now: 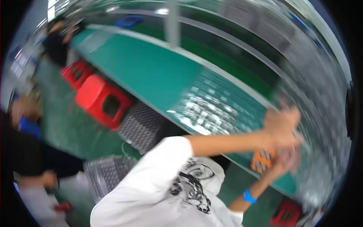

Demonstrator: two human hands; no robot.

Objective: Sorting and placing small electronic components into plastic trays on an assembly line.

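Observation:
My left hand is stretched out over the far right part of the green table, blurred by motion. Close below it is my right hand, with a blue band around that wrist. Both hands are near a pile of clear plastic trays; whether they touch it, or hold anything, is too smeared to see. An orange block with several round grey pieces lies by the table edge, between my forearms. A shiny clear plastic tray with many pockets rests on the table beside my left forearm.
The long green table runs to the upper left, along a framed bench with a post. Red stools and stacks of grey trays stand beside it. A person in dark clothes is at the left; another is farther off.

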